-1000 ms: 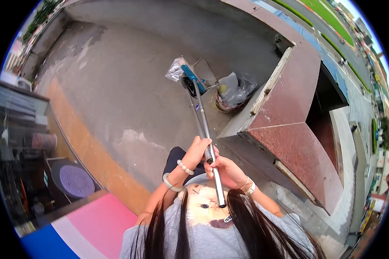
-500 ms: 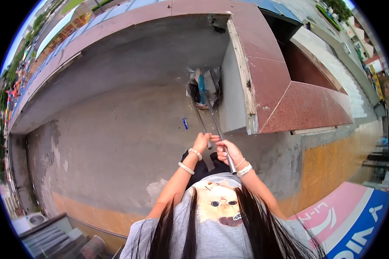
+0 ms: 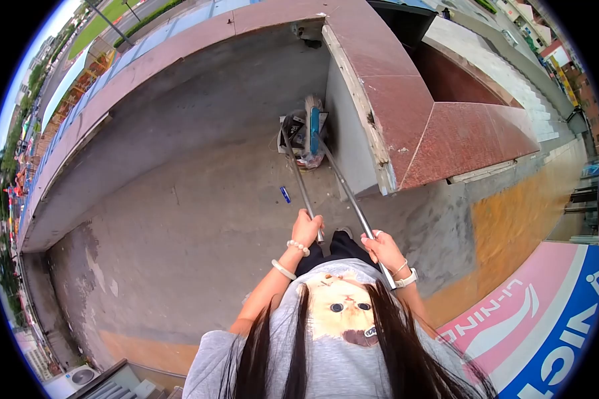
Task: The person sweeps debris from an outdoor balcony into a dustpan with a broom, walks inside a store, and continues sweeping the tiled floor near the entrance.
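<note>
Two grey metal poles reach forward from my hands toward the corner. My left hand is wrapped round the near end of the left pole. To its right, my right hand grips the right pole, whose open tube end sticks out behind my wrist. Both far ends overlap a small heap of things against the wall, partly in clear plastic. A long blue object stands out in that heap. On the floor beside the left pole lies a small blue packet.
A short grey wall with a chipped pale edge rises right of the heap. Reddish stone coping tops the parapet. Concrete floor stretches left. A pink and blue sign stands at lower right, an air-conditioner unit at lower left.
My hands have moved apart, the right one going right and toward me. The poles, close together before, now spread wider at the near ends. The view has shifted slightly.
</note>
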Demonstrator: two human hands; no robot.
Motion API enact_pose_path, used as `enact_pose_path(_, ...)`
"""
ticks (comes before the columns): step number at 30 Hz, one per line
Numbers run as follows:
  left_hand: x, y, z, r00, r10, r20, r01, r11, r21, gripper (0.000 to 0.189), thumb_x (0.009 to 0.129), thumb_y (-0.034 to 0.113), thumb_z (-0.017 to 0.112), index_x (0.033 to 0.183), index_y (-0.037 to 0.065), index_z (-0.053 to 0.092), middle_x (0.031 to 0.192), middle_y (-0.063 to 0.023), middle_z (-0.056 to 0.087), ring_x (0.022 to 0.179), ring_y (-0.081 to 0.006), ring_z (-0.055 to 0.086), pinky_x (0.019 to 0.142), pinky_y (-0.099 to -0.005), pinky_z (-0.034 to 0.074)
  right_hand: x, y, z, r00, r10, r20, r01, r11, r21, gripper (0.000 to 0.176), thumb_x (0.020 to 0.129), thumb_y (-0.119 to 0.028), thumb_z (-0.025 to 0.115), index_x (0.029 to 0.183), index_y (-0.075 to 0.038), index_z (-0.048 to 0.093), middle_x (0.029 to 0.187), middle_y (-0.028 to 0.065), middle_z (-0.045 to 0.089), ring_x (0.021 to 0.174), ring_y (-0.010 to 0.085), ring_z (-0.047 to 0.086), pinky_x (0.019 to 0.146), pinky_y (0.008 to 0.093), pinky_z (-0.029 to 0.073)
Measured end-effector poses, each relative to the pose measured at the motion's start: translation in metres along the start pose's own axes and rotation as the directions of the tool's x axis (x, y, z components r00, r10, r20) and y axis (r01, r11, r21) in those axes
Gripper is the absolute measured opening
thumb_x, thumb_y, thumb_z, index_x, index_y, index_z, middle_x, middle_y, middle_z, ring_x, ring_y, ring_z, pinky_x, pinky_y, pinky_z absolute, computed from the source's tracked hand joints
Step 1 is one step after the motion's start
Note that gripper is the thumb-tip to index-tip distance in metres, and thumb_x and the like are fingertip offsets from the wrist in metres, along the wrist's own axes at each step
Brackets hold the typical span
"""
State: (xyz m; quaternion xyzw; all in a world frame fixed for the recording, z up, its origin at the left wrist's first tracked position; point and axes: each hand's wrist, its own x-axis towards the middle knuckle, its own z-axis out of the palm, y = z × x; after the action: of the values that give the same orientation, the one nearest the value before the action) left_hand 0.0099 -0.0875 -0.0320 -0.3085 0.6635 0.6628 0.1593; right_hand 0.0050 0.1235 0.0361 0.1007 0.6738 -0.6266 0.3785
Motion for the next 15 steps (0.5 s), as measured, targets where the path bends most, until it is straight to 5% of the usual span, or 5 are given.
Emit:
enact_pose_path(1,-0.002,-0.003,0.002,1.0,0.0,0.002,0.0,1.0,0.004,0.03,0.068,0.014,0.049,0.088,-0.005,0.04,0.062,-0.0112,0.056,0.058,-0.0198,0.057,0.051,-0.0296,0.044,-0.008,-0.003,-0.002,1.0,-0.016,-0.005,0.016,0.999,-0.046,0.013,0.077,-0.011,0.05,0.082,0.002,0.047,0.052,-0.0022,0.042,0.036,0.004,0.036,0.033,0.0196,0.028)
enact_pose_path(3,-0.001,-0.012,0.006,0.984,0.134,-0.115,-0.092,0.946,0.311,0.037,0.066,0.017,0.049,0.094,-0.005,0.04,0.065,-0.0139,0.057,0.065,-0.0266,0.058,0.06,-0.0337,0.044,-0.02,-0.002,-0.009,1.0,-0.021,-0.015,0.02,0.999,-0.05,0.017,0.078,-0.01,0.049,0.088,0.004,0.047,0.053,-0.0026,0.042,0.036,0.0035,0.037,0.033,0.0195,0.028)
enact_pose_path(15,0.021,-0.031,0.017,0.975,0.11,-0.194,-0.059,0.966,0.252,0.042,0.066,0.019,0.049,0.1,-0.004,0.039,0.064,-0.0127,0.058,0.067,-0.0259,0.058,0.062,-0.0333,0.043,-0.065,-0.022,-0.018,1.0,0.012,0.026,-0.011,0.999,-0.034,0.023,0.078,-0.01,0.049,0.095,0.005,0.045,0.054,-0.0033,0.042,0.037,0.0024,0.036,0.035,0.0179,0.028)
